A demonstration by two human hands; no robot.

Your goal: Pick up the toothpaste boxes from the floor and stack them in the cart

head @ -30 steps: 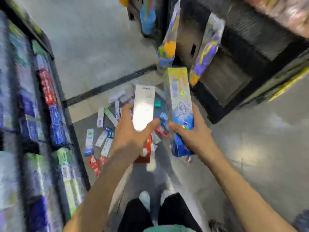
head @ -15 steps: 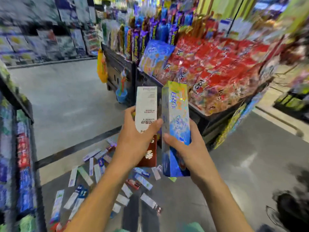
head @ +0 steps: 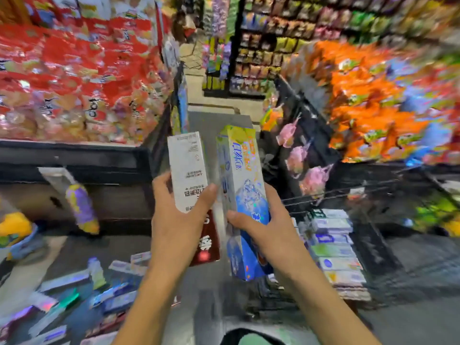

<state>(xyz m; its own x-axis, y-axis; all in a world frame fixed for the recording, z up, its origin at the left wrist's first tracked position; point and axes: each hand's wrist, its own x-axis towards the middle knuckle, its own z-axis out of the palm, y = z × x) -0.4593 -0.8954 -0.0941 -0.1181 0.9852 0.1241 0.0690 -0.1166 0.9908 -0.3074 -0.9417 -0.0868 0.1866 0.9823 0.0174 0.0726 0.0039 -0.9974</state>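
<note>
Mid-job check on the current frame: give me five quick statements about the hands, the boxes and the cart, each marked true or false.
1. The left hand holds a white and dark red toothpaste box. True.
2. The right hand is empty. False: it grips a blue and yellow toothpaste box.
3. Both held boxes stand roughly upright, side by side. True.
4. No boxes are in the cart yet. False: a stack of boxes already lies in the cart at the right.
5. The floor has been cleared of boxes. False: scattered boxes lie on the floor at lower left.
</note>
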